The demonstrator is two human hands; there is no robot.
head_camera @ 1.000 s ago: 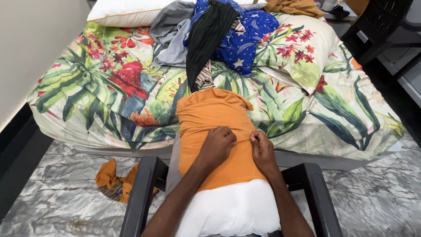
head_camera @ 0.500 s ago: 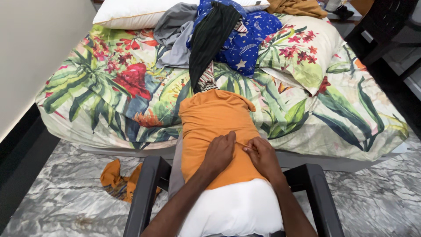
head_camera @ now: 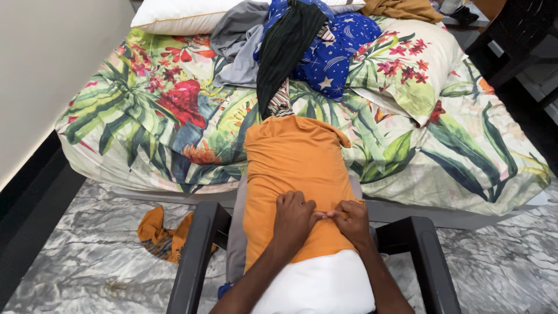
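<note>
An orange pillowcase (head_camera: 293, 160) covers most of a white pillow (head_camera: 317, 288) that lies from the chair onto the bed edge. My left hand (head_camera: 293, 220) rests on the orange fabric near its open end, fingers curled and pinching the cloth. My right hand (head_camera: 350, 218) sits right beside it, also pinching the orange fabric; the two hands touch at the fingertips. The white end of the pillow sticks out bare below my wrists.
A bed with a floral leaf-print cover (head_camera: 145, 128) fills the view ahead, with a heap of clothes (head_camera: 290, 46) and a white pillow (head_camera: 174, 11) at its far side. Black chair arms (head_camera: 197, 256) flank my forearms. An orange cloth (head_camera: 160, 235) lies on the marble floor.
My hands have drawn together on the orange pillowcase, from lying flat and apart to pinching the fabric with fingertips touching. The pillow has barely shifted.
</note>
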